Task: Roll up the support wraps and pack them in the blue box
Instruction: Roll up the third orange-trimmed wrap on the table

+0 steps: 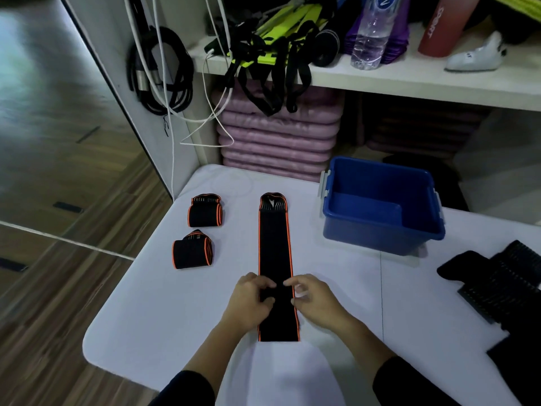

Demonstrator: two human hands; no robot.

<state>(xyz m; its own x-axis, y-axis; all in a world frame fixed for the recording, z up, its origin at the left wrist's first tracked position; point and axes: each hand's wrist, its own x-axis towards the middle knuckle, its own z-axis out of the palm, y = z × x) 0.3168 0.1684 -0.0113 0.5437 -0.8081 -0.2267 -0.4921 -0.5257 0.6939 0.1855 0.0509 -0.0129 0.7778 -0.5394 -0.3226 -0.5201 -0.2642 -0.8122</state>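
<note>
A long black support wrap (275, 247) with orange edges lies flat and unrolled down the middle of the white table (164, 303). My left hand (251, 300) rests on its left edge and my right hand (311, 297) on its right edge, fingers pinching the wrap near its lower half. Two rolled black-and-orange wraps lie at the left: the far rolled wrap (205, 213) and the near rolled wrap (193, 251). The blue box (380, 227) stands at the back right with nothing visible inside.
Black ribbed braces (503, 282) lie at the table's right edge. Behind the table a shelf (380, 80) holds straps, a water bottle and a red tube, with pink mats (278, 142) stacked beneath. Cables hang at the back left. Wooden floor lies to the left.
</note>
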